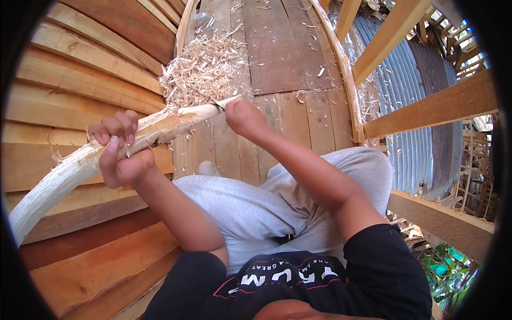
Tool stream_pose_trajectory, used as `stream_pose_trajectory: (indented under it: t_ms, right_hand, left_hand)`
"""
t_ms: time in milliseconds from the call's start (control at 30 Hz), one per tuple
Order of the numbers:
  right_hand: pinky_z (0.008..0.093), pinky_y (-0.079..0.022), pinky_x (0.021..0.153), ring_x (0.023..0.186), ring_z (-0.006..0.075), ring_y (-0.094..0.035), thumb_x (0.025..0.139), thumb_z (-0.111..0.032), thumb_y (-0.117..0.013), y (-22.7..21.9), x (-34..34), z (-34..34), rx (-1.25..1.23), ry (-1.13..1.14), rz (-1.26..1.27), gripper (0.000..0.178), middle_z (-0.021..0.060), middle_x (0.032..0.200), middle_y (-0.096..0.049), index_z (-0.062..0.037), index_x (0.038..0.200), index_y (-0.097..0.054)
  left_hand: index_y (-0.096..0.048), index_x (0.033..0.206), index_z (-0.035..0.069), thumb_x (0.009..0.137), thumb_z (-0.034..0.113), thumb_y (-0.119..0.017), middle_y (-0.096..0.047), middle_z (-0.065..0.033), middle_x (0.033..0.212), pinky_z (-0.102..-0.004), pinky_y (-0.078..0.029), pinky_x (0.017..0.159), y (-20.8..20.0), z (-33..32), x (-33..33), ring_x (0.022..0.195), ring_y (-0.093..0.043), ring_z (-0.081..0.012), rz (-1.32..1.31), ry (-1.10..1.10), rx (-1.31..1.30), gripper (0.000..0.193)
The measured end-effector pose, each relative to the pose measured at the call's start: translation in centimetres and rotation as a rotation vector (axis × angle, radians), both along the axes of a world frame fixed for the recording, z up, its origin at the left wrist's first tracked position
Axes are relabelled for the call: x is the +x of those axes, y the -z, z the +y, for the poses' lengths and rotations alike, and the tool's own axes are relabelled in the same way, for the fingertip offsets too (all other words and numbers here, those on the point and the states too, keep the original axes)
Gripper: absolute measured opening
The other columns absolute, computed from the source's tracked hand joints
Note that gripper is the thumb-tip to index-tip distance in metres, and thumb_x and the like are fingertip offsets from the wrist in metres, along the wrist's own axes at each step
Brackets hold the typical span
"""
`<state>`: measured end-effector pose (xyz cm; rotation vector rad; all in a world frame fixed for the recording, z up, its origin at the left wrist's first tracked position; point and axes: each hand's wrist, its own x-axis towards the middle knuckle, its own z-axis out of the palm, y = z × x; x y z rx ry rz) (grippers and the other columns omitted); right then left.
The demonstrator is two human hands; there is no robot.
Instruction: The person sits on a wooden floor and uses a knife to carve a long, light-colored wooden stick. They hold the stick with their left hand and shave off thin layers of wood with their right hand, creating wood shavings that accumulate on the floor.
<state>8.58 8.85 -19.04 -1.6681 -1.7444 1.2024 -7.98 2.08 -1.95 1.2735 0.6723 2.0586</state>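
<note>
A long pale wooden pole, stripped of bark, slants from the lower left up to the middle. My left hand is closed around it, fingers over the far side and thumb on the near side. Bits of loose fibre cling to the wood there. My right hand makes a fist by the pole's far end, gripping a knife whose handle is hidden in the fingers. The thin dark knife blade points away up-left and crosses the pole near its tip.
A pile of wood shavings lies on the plank floor ahead. Stacked boards line the left. On the right stand a wooden railing and corrugated metal sheets. My legs are folded close below my arms.
</note>
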Motion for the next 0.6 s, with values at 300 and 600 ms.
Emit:
stream_pose_trajectory:
  t_ms: [300,600]
  right_hand:
    - [0.0553,-0.049,0.082,0.084,0.0465,-0.064,0.096,-0.029,-0.036,9.4,2.8,2.5,0.194,-0.104,-0.229,0.047,0.0288,0.091,-0.066,0.0069,0.083,-0.065]
    - [0.0515,-0.05,0.084,0.092,0.0429,-0.065,0.093,-0.022,-0.04,4.9,1.5,0.7,0.02,-0.037,-0.171,0.038,0.0274,0.101,-0.066,0.0043,0.091,-0.069]
  left_hand:
    - [-0.04,0.083,0.011,0.066,0.008,-0.053,-0.037,-0.0028,0.063,-0.0322,-0.031,0.063,-0.5,0.2,1.2,0.057,-0.035,-0.0143,0.029,0.067,0.033,0.021]
    - [-0.04,0.084,0.01,0.068,0.007,-0.054,-0.04,-0.0046,0.064,-0.0309,-0.034,0.063,-0.2,0.1,1.5,0.059,-0.039,-0.0154,-0.115,-0.118,-0.022,0.021]
